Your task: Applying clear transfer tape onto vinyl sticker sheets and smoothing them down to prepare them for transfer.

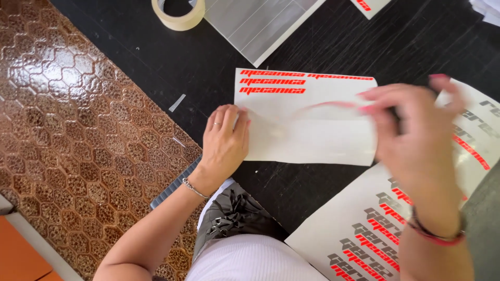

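White decal sheet (312, 130) with red lettering: lying flat on the black tabletop (312, 41). Left hand (225, 139) is pressing its left edge, fingers spread flat. Right hand (416, 140), blurred, is pinching a thin red strip (325, 105) lifting off the sheet. Masking tape roll (178, 13) far left; larger lettered sheet (364, 229) near right.

Roll of masking tape (178, 14) lies at the black counter's (156, 57) far edge, just beside a clear film sheet (255, 23). Larger decal sheet (359, 229) lies nearer. Brown patterned floor (67, 145) alongside.
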